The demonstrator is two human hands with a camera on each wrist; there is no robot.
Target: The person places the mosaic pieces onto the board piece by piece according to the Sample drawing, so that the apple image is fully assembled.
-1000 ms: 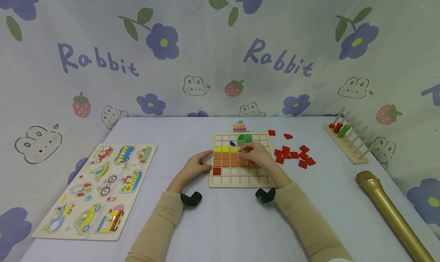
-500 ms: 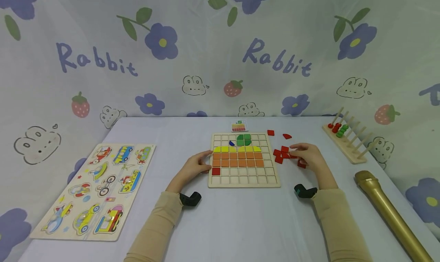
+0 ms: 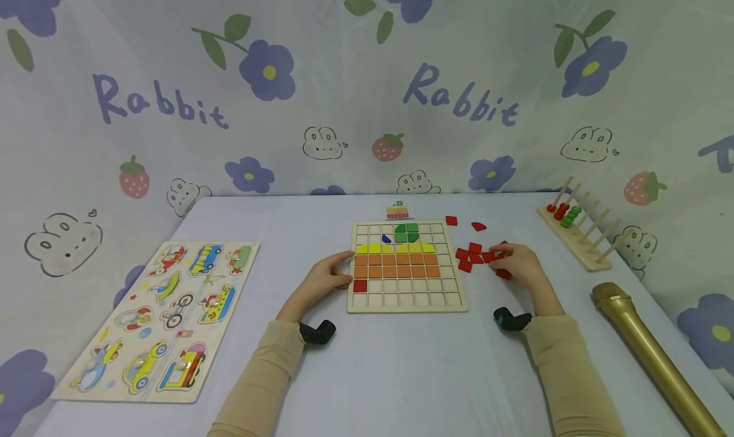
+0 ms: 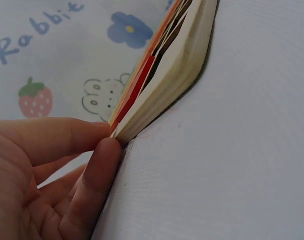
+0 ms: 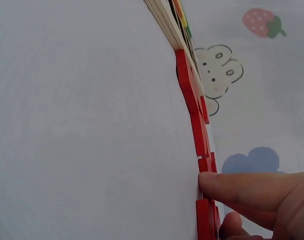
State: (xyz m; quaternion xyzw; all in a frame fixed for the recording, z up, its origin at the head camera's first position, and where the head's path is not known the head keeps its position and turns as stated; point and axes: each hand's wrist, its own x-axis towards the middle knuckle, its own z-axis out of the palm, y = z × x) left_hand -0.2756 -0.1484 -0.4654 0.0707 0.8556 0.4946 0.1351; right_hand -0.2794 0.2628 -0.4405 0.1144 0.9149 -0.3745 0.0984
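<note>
In the head view my left hand [image 3: 321, 281] rests its thumb and index fingertip against the left edge of a wooden grid board [image 3: 407, 302]. Yellow pieces [image 3: 395, 248], two rows of orange square tiles [image 3: 395, 265], a green shape [image 3: 406, 233], a small blue piece [image 3: 387, 238] and one red tile [image 3: 360, 286] lie on it. To the board's right, my right hand [image 3: 518, 265] is over the loose red tiles [image 3: 475, 248], partly hiding some. The right wrist view shows one fingertip [image 5: 207, 184] touching a red tile [image 5: 205, 165], another finger apart from it.
A small pattern card [image 3: 398, 209] lies behind the board. A vehicle puzzle board [image 3: 143, 332] is at the left. On the right are a peg rack with beads [image 3: 573, 236] and a gold microphone [image 3: 648, 348]. A patterned curtain [image 3: 355, 74] hangs behind the table.
My right hand has moved from over the board's orange tiles to the loose red tiles on the right, then shifted slightly there. My left hand has stayed at the board's left edge.
</note>
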